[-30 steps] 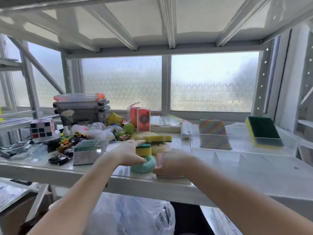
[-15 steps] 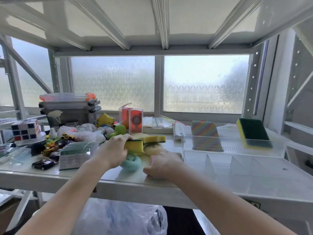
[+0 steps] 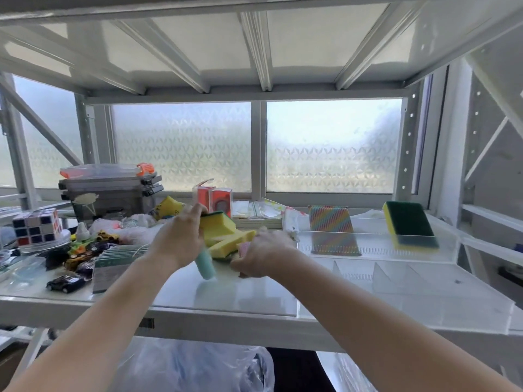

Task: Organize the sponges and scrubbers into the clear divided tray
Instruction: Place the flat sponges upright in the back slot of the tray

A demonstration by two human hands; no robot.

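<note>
My left hand (image 3: 181, 239) grips a yellow sponge with a green scrub face (image 3: 218, 225), lifted off the shelf, with a teal knitted scrubber (image 3: 206, 263) hanging below the same hand. My right hand (image 3: 261, 256) is closed around a pink scrubber (image 3: 244, 248), only partly visible. More yellow sponges (image 3: 230, 243) lie between the hands. The clear divided tray (image 3: 407, 290) sits to the right. In its back section a rainbow-striped scrubber (image 3: 331, 230) and a green-and-yellow sponge (image 3: 409, 229) lean upright.
Left of the hands lie toy cars (image 3: 66, 282), a card stack (image 3: 113, 264), a puzzle cube (image 3: 36, 226), stacked grey cases (image 3: 110, 188) and plastic bags. Two orange boxes (image 3: 215, 200) stand at the back by the frosted window. A shelf hangs low overhead.
My left hand has lifted the green-and-yellow sponge and the teal scrubber off the shelf. My right hand has closed on the pink scrubber and shifted slightly toward the tray.
</note>
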